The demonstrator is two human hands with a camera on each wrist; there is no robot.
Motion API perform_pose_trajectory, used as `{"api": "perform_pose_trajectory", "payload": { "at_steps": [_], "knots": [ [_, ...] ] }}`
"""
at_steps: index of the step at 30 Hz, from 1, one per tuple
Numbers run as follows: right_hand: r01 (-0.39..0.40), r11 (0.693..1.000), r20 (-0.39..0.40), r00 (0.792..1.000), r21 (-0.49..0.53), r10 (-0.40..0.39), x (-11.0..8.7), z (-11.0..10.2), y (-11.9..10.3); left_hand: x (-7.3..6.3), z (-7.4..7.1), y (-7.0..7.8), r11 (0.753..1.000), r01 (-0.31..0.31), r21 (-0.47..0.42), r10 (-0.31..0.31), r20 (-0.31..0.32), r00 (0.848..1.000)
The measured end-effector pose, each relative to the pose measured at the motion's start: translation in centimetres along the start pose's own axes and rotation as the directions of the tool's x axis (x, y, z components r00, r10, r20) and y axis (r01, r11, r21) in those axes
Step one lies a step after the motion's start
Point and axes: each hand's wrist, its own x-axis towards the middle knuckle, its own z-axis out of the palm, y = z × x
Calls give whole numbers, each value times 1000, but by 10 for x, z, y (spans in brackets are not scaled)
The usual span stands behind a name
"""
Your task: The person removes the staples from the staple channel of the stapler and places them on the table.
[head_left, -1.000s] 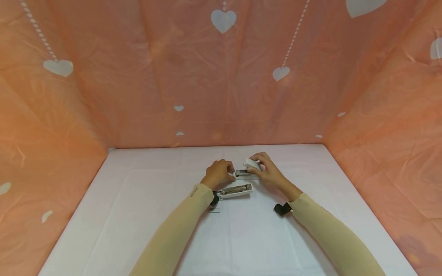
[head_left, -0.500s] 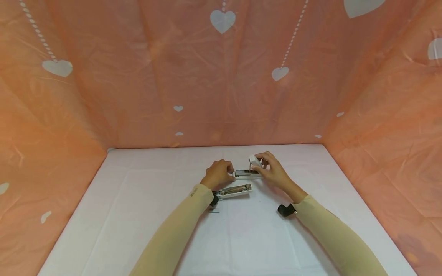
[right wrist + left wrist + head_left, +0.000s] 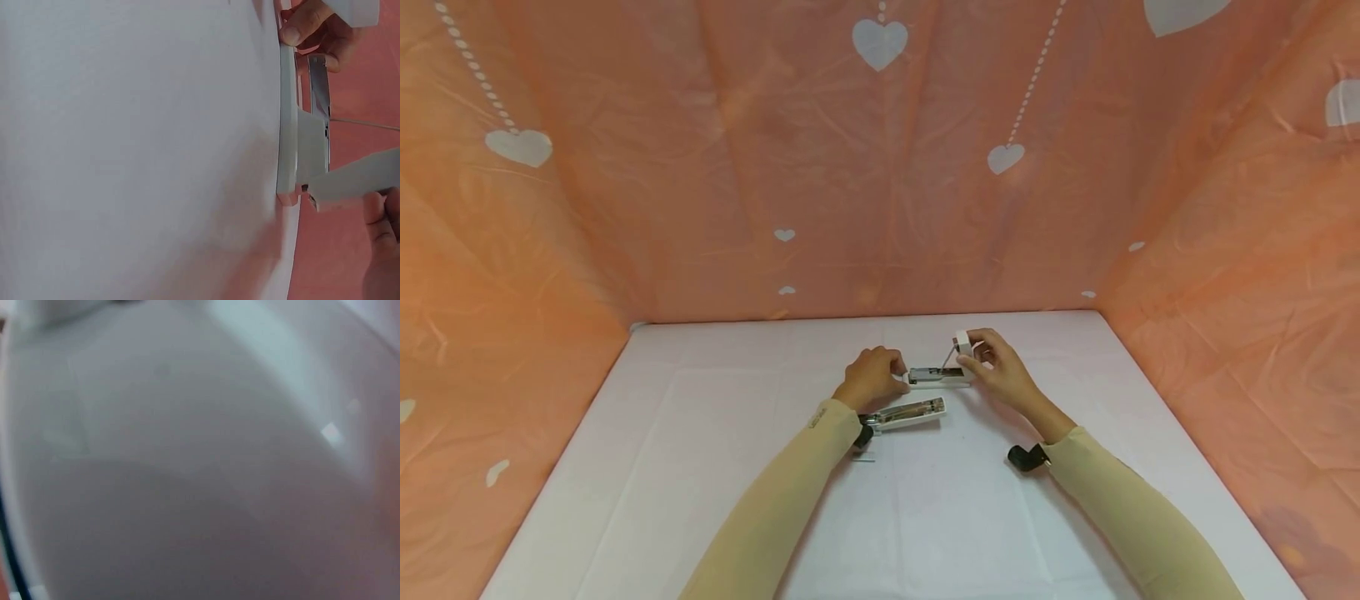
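Note:
A white stapler [image 3: 938, 385] lies across the table with its top cover raised steeply at the right end, baring the metal staple channel. My left hand [image 3: 872, 377] pinches the left end of its base between thumb and fingers. The right hand [image 3: 1000, 375] holds the lifted cover [image 3: 362, 175]; a thin rod runs from cover to channel. Closer to me, a second stapler [image 3: 912, 414] lies opened, its inside facing up, partly behind my left wrist. A blurred pale glossy surface [image 3: 187, 456] fills the left wrist view.
Small staple strips [image 3: 864, 457] lie on the white-covered table [image 3: 947, 517] in front of the second stapler. Orange cloth [image 3: 880, 183] with white hearts hangs behind the table and along both sides.
My right hand has swung the stapler's cover up and to the right, from low over the channel to steeply raised. The left hand keeps its place at the base's end.

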Motion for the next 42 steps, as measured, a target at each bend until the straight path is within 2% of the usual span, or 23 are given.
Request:
{"api": "perform_pose_trajectory", "payload": {
  "at_steps": [6, 17, 23, 28, 35, 42],
  "knots": [
    [-13, 996, 4, 1000, 83, 13, -3, -7, -2, 1, 0, -1, 1000, -2, -4, 2, 0, 1000],
    [-41, 991, -10, 999, 128, 43, -8, -16, 11, -1, 1, 1, 999, -7, -31, 7, 4, 1000],
    [-64, 973, 25, 998, 222, 59, -14, -27, 20, -1, 0, 1, 1000, -8, -23, 8, 6, 1000],
    [-87, 968, 38, 996, 234, 81, -17, -36, 27, -2, 0, 1, 1000, 4, -29, -3, 7, 1000],
    [-185, 935, 92, 982, 303, 165, -19, -46, 30, -2, 2, 2, 1000, 8, -26, -8, 7, 1000],
    [-233, 889, 131, 972, 394, 197, -23, -50, 36, -3, 0, 0, 1000, -4, -14, 4, 10, 1000]
  ]
}}
